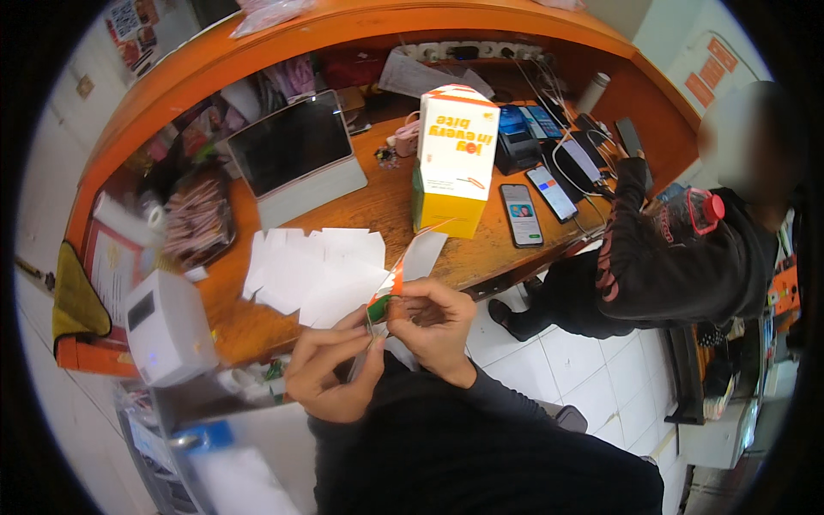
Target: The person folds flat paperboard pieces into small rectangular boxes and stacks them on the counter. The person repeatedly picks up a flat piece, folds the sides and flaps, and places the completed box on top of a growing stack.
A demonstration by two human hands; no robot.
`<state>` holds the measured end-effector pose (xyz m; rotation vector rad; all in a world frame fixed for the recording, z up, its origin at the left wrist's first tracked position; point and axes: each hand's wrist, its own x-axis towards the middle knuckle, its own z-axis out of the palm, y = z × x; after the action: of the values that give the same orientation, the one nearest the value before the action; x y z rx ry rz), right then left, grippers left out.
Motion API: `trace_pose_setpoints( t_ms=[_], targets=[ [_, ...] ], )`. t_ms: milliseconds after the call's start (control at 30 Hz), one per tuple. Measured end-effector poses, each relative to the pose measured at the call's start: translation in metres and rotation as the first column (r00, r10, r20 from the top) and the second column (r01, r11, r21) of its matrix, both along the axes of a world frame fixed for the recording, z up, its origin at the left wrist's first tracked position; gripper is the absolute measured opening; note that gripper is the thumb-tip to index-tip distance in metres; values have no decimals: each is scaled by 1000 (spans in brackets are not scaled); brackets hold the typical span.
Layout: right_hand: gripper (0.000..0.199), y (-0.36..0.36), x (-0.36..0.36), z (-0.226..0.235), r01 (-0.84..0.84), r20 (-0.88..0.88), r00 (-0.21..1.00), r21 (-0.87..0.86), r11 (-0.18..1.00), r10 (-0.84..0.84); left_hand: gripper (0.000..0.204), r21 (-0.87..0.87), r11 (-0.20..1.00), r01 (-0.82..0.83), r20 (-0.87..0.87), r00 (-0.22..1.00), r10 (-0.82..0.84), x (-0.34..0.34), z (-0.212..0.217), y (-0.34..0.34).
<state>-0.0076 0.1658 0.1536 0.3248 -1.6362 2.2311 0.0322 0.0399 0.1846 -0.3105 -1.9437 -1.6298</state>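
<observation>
black shirt [481,451] cut off; fingers [433,296] partly hide card [391,289]

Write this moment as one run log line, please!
left hand: pinches card | right hand: pinches same card | white sheets: on desk | box: on desk, beyond hands

- A dark-screened tablet [287,146] propped on a pale base on the wooden desk [463,266]
- A clear tub [199,219] of reddish packets at the left
- A white printer-like device [167,330], a yellowish cloth [80,296] near it
- Two lit phones, one black-framed [521,216], one white-framed [551,192]
- A power strip [463,51] with plugs
- A dark-clothed co-worker [687,275], a red-capped clear jug [687,216] by their arm
- White floor tiles [592,378]
</observation>
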Motion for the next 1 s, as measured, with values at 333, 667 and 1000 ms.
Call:
trace_pose_setpoints(
  t_ms=[333, 667, 1000],
  targets=[
    [19, 11, -3, -1, -41, 13, 999, 90, 995, 40, 22, -79, 996, 32, 68, 997, -27, 2, -5, -3],
    [18, 29, -8, 2, -115, -48, 990, 243, 963, 130, 17, 11, 996, 88, 91, 992, -89, 3, -2, -1],
    [17, 26, -9, -9, -169, -52, 983, 100, 981, 174, 16, -45, 993, 113, 112, 988, -107, 4, 0, -2]
  ],
)
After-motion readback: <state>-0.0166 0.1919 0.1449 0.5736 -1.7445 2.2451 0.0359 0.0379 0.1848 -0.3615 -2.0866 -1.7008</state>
